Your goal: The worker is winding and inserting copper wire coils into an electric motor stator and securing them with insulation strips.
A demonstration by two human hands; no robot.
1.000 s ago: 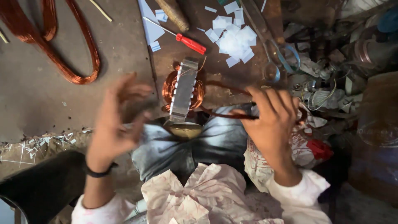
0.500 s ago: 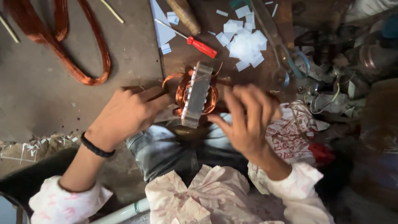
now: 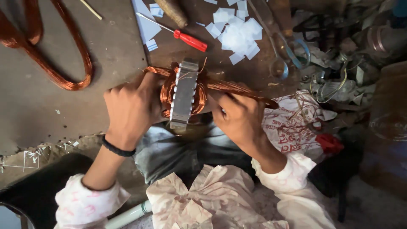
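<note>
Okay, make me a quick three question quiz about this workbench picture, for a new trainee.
1. True or false: both hands grip the motor stator wound with copper wire.
2. Which colour is the screwdriver handle? A blue, B red, C green.
3. Which wrist wears a black band?

Key
1. True: the left hand and right hand clasp it from either side.
2. B.
3. The left.

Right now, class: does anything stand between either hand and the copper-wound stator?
Nothing visible does. The left hand grips the stator directly, and the right hand presses on its copper winding. The screwdriver lies apart, farther up the bench.
</note>
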